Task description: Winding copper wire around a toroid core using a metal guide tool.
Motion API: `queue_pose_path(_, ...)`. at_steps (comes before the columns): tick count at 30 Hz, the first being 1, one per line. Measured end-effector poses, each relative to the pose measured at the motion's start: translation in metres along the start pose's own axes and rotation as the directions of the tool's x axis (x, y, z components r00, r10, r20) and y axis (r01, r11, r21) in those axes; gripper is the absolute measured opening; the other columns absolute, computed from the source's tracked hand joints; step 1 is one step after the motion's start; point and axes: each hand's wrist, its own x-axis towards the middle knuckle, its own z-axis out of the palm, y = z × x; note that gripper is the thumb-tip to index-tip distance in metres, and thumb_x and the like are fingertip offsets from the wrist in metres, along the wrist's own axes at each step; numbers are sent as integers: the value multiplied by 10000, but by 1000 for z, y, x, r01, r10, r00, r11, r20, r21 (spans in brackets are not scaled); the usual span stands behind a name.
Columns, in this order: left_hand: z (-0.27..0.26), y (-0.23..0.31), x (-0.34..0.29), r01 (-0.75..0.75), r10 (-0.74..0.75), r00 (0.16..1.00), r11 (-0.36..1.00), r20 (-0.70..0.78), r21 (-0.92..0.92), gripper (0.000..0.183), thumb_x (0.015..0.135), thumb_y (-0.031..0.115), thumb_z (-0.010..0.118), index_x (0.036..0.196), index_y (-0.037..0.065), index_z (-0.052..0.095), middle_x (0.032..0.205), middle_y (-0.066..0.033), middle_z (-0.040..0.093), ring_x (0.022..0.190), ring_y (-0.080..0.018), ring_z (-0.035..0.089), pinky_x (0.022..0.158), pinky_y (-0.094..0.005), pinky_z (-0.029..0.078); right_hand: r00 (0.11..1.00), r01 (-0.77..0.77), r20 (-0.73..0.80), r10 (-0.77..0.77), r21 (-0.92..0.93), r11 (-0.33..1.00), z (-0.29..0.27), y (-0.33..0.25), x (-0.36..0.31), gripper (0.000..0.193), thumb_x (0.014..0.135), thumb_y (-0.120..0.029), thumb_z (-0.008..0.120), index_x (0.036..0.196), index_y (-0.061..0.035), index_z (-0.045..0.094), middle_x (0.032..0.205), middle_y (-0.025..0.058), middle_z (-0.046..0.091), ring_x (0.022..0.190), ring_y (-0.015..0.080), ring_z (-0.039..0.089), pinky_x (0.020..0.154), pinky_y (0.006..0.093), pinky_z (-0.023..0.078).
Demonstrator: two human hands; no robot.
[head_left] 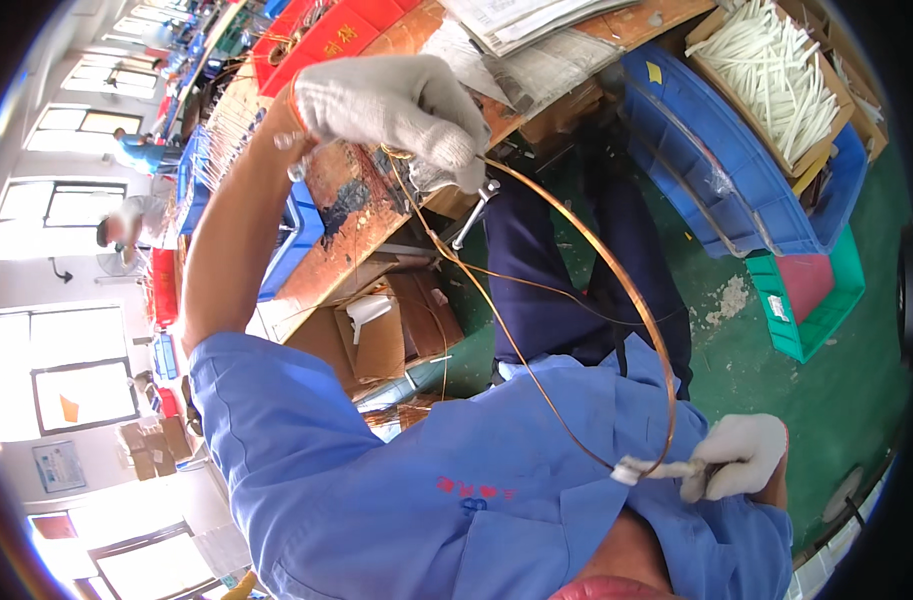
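Note:
A loop of copper wire (616,262) stretches across the front of my body between my two hands. My left hand (391,108), in a white knit glove, is raised over the workbench edge. Its fingers are closed on the upper end of the wire, where thinner strands twist together and trail downward. Low on the right, my right hand (741,457), also gloved, is closed near the lower end of the loop. A narrow white piece reaches from it to the wire; I cannot tell whether that is a gloved finger or a sleeve.
The workbench (351,245) carries a red bin (331,40) and papers (521,22). A metal rod (474,216) juts near its edge. Cardboard boxes (376,335) stand below. At right are a blue crate (701,150), a box of white tubes (766,85) and a green bin (801,315). People work farther left.

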Motion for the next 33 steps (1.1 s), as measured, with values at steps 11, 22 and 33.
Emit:
queue_pose_path(11,-29,-69,-12,-466,16,738,735,-674,-492,493,1123,469,492,825,82,559,607,74,254,481,-55,253,390,-236,235,877,-196,-380,294,276,941,-56,-28,142,273,1096,-212,480,974,-2,605,556,-14,467,391,85,444,390,272,344)
queue_pose_path(22,-34,-179,20,-841,-470,372,194,-800,-505,424,1141,412,471,929,54,550,650,73,296,504,-66,263,404,-255,232,897,259,-429,104,703,663,-79,-16,328,323,1145,-386,461,1110,-95,598,777,-41,517,507,56,457,402,257,390)
queue_pose_path(33,3,-36,-31,-464,-224,722,546,-655,-698,591,1065,629,508,670,189,479,575,57,355,477,-95,337,448,-274,285,893,355,-450,0,705,614,-76,4,338,297,1134,-343,506,1069,-76,619,778,-38,533,498,60,493,396,258,438)
